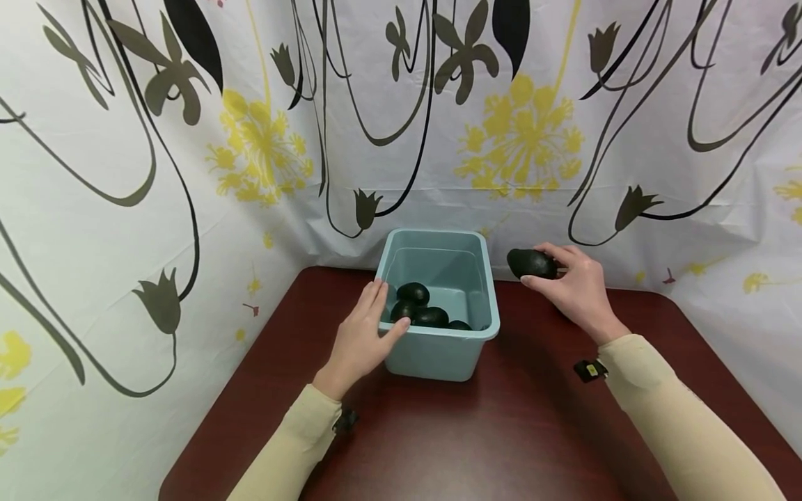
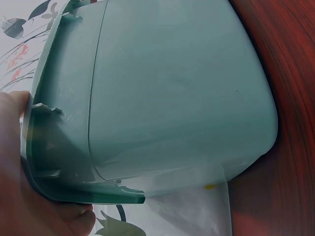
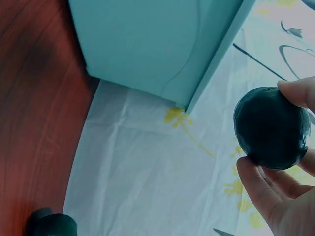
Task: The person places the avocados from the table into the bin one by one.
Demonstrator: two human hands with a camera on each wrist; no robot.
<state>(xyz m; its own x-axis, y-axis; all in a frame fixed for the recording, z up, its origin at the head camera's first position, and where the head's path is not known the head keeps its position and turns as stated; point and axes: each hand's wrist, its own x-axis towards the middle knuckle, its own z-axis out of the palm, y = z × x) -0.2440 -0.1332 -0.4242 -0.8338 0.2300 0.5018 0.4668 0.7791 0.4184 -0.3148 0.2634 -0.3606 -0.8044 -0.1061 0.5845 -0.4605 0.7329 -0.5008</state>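
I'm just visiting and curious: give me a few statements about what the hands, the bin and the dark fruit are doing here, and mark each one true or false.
1. The right hand holds a dark avocado. True.
2. That avocado already lies inside the blue bin. False: it is held up beside the bin, to the right of its rim.
3. The left hand rests on the bin's rim. True.
4. The bin is empty. False: several dark avocados lie in it.
5. The bin stands on a green table. False: the table is dark reddish brown.
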